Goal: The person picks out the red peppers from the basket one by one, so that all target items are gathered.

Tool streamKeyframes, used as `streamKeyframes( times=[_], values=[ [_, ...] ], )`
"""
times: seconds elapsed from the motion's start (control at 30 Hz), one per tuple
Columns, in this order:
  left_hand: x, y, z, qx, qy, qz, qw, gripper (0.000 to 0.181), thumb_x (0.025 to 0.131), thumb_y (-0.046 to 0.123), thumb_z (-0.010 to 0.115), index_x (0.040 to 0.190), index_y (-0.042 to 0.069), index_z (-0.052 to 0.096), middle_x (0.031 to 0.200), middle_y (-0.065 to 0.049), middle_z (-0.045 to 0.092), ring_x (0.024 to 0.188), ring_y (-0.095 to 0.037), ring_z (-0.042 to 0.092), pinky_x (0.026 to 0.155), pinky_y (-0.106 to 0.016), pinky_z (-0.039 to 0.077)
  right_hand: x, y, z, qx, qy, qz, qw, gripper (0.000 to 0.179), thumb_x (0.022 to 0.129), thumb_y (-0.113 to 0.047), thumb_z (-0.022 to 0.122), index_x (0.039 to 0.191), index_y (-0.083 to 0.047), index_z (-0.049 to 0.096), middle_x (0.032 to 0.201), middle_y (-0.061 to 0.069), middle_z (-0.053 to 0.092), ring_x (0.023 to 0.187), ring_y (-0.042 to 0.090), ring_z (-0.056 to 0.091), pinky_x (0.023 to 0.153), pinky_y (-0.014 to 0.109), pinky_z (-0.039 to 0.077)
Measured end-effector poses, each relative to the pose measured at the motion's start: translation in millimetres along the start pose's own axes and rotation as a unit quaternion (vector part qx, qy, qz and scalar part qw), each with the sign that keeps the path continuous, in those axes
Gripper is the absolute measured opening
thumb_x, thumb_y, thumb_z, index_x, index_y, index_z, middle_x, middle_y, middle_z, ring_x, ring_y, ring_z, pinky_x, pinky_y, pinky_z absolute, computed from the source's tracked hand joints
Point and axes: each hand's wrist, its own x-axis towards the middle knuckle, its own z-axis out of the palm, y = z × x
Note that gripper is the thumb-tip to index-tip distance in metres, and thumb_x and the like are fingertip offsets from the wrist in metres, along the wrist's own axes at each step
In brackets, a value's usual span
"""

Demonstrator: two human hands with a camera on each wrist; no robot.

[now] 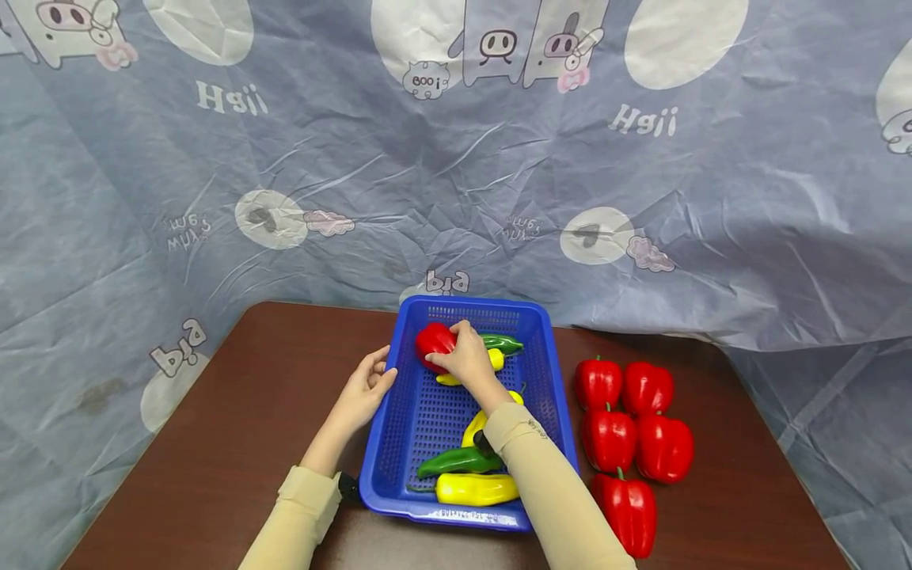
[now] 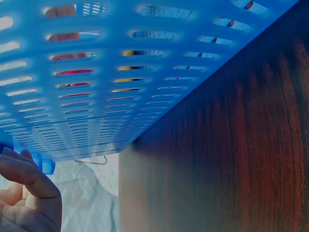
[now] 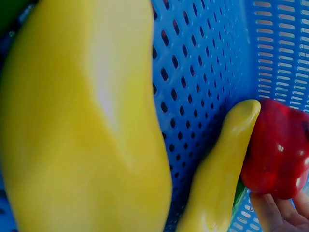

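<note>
My right hand (image 1: pixel 472 362) grips a red bell pepper (image 1: pixel 433 346) inside the far left part of a blue plastic basket (image 1: pixel 559 396). In the right wrist view, fingertips (image 3: pixel 277 212) press against the lower side of that pepper, beside a yellow pepper (image 3: pixel 219 169). My left hand (image 1: pixel 359 396) holds the basket's left rim, fingers bent at its edge. Also in the basket are a green pepper (image 1: pixel 459 461) and a long yellow pepper (image 1: pixel 477 489) at the near end, plus another green pepper (image 1: pixel 503 343) at the far end. My right arm partly covers a yellow pepper in the middle.
Several red bell peppers (image 1: pixel 609 439) stand grouped on the brown table (image 1: pixel 214 427), just right of the basket. A grey-blue printed cloth (image 1: pixel 427 174) hangs behind the table and along its sides.
</note>
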Motion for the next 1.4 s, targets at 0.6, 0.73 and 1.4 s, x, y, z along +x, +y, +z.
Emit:
streamKeyframes(
  times=[0.6,0.73,1.4],
  values=[
    [-10.4,23.9,-1.8,0.005,-0.006,-0.01,0.9999,0.054,0.103,0.01,0.052,0.15,-0.004,0.031,0.116,-0.023,0.056,0.081,-0.013,0.059,0.068,-0.022,0.052,-11.2,-1,-38,0.124,-0.005,0.065,0.9901,0.062,0.089,-0.036,0.066,0.14,-0.005,0.05,0.129,0.02,0.06,0.112,0.033,0.061,0.092,0.044,0.055],
    [-2.8,6.5,-1.4,0.005,-0.002,-0.008,1.0,0.055,0.103,0.014,0.052,0.151,0.0,0.031,0.117,-0.02,0.056,0.081,-0.009,0.059,0.069,-0.023,0.052,-17.7,-3,-57,0.154,-0.009,0.077,0.985,0.062,0.09,-0.039,0.066,0.14,-0.006,0.051,0.13,0.021,0.06,0.113,0.033,0.062,0.093,0.043,0.055],
    [-0.2,-1.4,-1.9,0.028,-0.009,0.001,0.9996,0.056,0.104,0.019,0.051,0.152,0.001,0.03,0.114,-0.014,0.052,0.082,-0.009,0.057,0.071,-0.024,0.052,-79.4,15,-171,0.414,-0.03,0.058,0.9079,0.065,0.098,-0.028,0.058,0.149,0.004,0.034,0.14,0.017,0.047,0.087,0.006,0.066,0.084,0.019,0.055]
  ],
)
